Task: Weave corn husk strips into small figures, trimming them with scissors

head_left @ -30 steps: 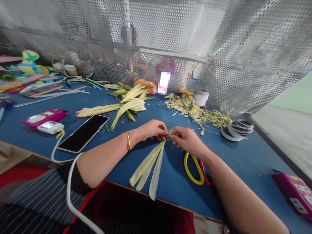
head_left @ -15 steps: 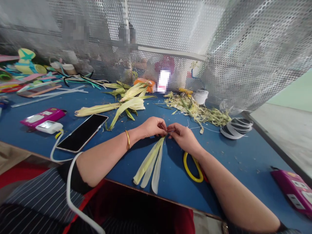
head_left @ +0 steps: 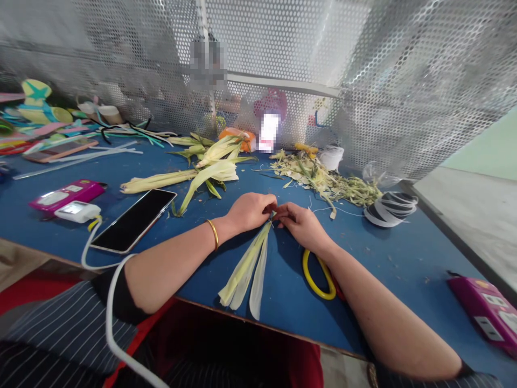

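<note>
My left hand (head_left: 252, 210), a gold bangle on its wrist, is closed with fingers pinched at the top of a small bundle of pale corn husk strips (head_left: 244, 269). The strips fan out toward the table's front edge. My right hand (head_left: 299, 220) meets it there, its thumb and fingers pinched together on a fine white thread, partly hidden. A white thread (head_left: 341, 210) runs across the table from the spool (head_left: 391, 209) toward my right hand. Yellow-handled scissors (head_left: 319, 275) lie partly under my right forearm.
Corn husks (head_left: 218, 161) lie beyond my left hand, and a heap of husk scraps (head_left: 315, 175) at the back right. A phone (head_left: 135, 221), a white cable (head_left: 111, 312) and a purple power strip (head_left: 67, 195) are at left. Another purple strip (head_left: 487, 310) sits right. A perforated metal screen (head_left: 283, 48) stands behind.
My fingertips have shifted slightly at the bundle's top, and more of the tied end shows between them. The view has moved a little; the other things lie as before.
</note>
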A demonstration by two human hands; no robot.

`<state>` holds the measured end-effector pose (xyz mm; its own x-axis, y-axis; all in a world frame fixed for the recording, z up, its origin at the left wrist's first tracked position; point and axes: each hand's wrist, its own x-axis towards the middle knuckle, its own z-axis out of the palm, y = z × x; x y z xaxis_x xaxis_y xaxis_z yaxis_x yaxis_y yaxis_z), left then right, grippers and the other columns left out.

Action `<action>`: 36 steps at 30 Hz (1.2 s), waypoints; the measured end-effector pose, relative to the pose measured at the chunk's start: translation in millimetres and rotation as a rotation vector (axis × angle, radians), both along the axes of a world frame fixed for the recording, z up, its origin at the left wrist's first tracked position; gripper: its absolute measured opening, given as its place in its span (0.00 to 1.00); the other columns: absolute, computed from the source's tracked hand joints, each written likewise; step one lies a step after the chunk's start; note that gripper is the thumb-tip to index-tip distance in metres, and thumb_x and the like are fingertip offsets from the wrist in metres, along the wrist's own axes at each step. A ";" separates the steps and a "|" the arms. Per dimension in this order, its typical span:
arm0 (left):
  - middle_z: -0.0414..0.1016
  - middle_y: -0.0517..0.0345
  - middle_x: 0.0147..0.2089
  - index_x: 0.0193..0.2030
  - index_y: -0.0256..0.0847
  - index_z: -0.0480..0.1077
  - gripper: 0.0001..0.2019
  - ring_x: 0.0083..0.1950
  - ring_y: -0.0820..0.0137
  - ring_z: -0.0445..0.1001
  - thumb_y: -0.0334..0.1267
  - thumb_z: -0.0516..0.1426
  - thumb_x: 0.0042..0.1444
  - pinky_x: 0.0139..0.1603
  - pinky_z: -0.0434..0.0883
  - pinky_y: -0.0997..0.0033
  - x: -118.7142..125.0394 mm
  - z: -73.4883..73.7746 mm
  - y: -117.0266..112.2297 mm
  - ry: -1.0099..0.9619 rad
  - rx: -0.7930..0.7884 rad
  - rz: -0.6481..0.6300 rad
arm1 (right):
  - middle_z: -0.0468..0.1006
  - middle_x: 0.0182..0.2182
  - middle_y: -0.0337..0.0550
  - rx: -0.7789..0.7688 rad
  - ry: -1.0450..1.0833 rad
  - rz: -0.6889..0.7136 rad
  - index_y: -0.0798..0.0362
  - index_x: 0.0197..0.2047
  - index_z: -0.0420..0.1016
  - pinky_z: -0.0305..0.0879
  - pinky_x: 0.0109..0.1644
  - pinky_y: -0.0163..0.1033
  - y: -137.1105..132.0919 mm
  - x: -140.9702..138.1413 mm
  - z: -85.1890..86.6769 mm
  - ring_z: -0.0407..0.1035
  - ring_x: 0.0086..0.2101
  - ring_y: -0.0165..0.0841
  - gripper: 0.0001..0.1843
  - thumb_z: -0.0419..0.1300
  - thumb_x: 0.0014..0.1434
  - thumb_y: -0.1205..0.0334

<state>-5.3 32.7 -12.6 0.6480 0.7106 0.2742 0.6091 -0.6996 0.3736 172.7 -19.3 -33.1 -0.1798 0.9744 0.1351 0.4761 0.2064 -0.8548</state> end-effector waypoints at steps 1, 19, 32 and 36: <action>0.79 0.57 0.35 0.41 0.43 0.75 0.11 0.37 0.66 0.76 0.31 0.54 0.53 0.33 0.61 0.72 0.4 -1.5 -0.2 0.008 0.021 0.005 | 0.82 0.35 0.39 0.002 0.003 0.003 0.49 0.39 0.70 0.71 0.39 0.37 -0.2 0.0 0.0 0.76 0.31 0.31 0.11 0.53 0.56 0.72; 0.80 0.53 0.38 0.36 0.40 0.76 0.08 0.42 0.66 0.76 0.34 0.54 0.60 0.39 0.64 0.70 2.6 -5.1 -2.5 0.042 0.251 -0.079 | 0.78 0.31 0.37 0.015 -0.023 -0.064 0.49 0.37 0.74 0.68 0.36 0.35 3.1 1.1 -3.5 0.74 0.28 0.30 0.10 0.55 0.53 0.68; 0.80 0.58 0.35 0.32 0.41 0.76 0.05 0.38 0.69 0.76 0.32 0.58 0.56 0.37 0.64 0.72 2.5 -7.4 -1.1 -0.113 0.286 -0.089 | 0.74 0.20 0.37 -0.041 0.011 -0.146 0.51 0.29 0.71 0.59 0.29 0.35 3.5 4.5 -0.5 0.67 0.23 0.31 0.07 0.58 0.53 0.56; 0.81 0.58 0.37 0.34 0.41 0.77 0.05 0.39 0.69 0.76 0.32 0.58 0.55 0.37 0.64 0.72 -1.0 -2.3 1.1 -0.064 0.214 -0.040 | 0.75 0.20 0.37 -0.087 -0.009 -0.135 0.51 0.28 0.69 0.58 0.28 0.34 2.1 7.2 5.8 0.65 0.22 0.30 0.08 0.57 0.54 0.57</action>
<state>-6.3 33.8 -14.9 0.6513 0.6058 0.4570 0.5588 -0.7903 0.2512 179.9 -17.2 -27.3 -0.0470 0.9977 0.0480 0.5024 0.0651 -0.8622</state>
